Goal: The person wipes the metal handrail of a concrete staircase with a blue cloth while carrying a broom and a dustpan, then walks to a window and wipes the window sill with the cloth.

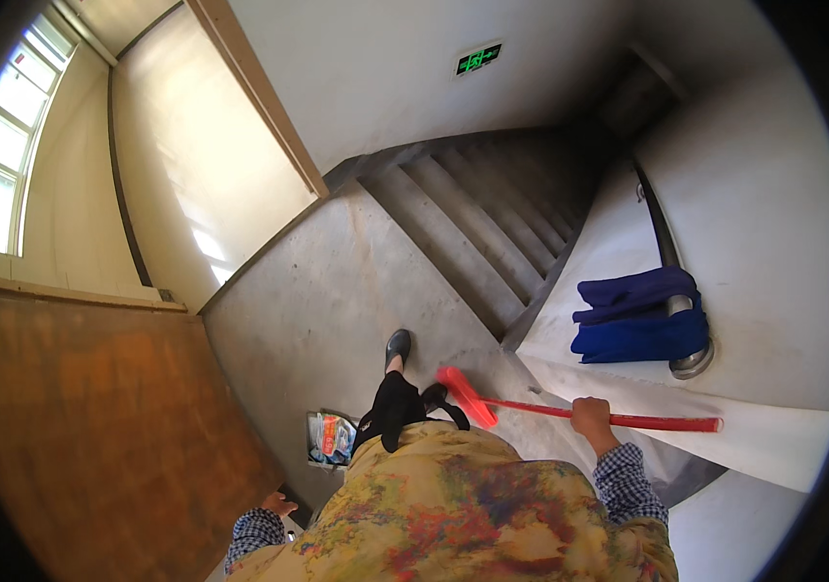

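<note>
My right hand [592, 420] is closed around the red handle of a broom [531, 409], to the right of my body. The handle runs nearly level across the view, and the broom's red head [469, 396] is close to my right shoe. On the left, my left hand [280, 503] hangs low beside a brown wooden panel [94, 422], fingers loosely apart and nothing visible in them. Between that hand and my legs, an open container [310, 440] on the floor holds colourful printed plastic packaging [330, 434].
Concrete stairs [480, 225] descend into shadow ahead and right of the landing [298, 291]. Purple and blue cloths [640, 316] drape over a metal handrail [658, 218]. A green exit sign [478, 60] is on the white wall; windows [3, 145] are at left.
</note>
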`<state>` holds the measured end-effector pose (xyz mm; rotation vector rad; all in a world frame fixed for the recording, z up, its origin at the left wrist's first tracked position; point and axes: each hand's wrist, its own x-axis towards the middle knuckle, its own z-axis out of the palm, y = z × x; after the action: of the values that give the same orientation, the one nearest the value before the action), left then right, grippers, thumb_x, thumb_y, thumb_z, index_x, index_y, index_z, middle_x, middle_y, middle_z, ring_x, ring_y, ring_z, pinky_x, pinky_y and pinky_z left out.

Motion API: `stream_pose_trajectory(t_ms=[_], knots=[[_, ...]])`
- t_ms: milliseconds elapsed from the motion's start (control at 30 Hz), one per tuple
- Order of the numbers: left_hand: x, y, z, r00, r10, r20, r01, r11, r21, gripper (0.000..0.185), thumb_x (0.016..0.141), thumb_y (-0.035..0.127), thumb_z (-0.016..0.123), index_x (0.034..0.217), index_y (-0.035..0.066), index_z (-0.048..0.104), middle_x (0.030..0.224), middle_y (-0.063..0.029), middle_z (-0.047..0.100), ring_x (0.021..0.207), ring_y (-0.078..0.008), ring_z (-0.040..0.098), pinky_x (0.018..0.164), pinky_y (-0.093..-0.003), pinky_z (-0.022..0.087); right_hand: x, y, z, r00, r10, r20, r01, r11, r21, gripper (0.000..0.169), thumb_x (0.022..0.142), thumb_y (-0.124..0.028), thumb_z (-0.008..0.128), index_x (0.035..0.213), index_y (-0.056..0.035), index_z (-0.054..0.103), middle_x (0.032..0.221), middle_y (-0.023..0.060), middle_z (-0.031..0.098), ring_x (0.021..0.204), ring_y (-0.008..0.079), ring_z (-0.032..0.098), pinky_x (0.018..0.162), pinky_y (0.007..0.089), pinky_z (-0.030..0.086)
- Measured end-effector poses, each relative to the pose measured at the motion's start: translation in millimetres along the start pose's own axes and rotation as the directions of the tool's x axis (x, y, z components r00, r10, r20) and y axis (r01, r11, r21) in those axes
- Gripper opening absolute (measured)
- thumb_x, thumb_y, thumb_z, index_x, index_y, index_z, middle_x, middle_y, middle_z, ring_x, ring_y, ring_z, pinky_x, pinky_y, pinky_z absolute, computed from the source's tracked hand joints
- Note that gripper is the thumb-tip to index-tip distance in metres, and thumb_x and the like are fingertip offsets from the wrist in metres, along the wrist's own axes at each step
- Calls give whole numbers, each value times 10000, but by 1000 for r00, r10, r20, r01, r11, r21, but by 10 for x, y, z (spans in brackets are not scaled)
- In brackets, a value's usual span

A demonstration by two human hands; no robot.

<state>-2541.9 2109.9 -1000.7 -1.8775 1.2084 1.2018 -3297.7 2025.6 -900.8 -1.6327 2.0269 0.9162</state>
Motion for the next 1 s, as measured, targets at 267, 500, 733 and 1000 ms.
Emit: stream_pose_trajectory(t_ms=[267,500,733,1000], knots=[[-533,-112,293,971,-71,230,87,995,-58,376,713,349,704,924,40,672,907,-172,650,863,-313,615,739,-399,496,-87,-82,-312,997,16,-74,14,921,389,282,790,-271,650,1031,-127,660,864,121,688,752,231,668,626,369,521],[-830,-253,425,986,-164,1,164,986,-11,324,685,340,697,861,70,718,820,-135,691,772,-276,653,686,-386,509,59,-622,-460,855,-284,434,-315,381,870,570,843,-229,645,1355,-145,407,733,47,595,582,139,573,492,282,482],[-676,-337,832,965,-256,-65,189,841,-508,431,767,344,617,1015,-7,642,780,-152,673,734,-244,653,687,-361,510,293,-977,-445,959,-182,219,-151,325,933,389,844,-130,569,1230,-97,533,625,5,497,441,87,436,396,256,393],[-686,1175,-792,893,-203,-402,-300,399,-866,199,854,200,618,840,19,536,536,-20,484,412,-105,480,372,-257,374,793,-1240,-977,911,-399,105,-142,-65,988,136,857,-67,556,988,-54,524,637,2,483,491,88,467,418,248,405]])
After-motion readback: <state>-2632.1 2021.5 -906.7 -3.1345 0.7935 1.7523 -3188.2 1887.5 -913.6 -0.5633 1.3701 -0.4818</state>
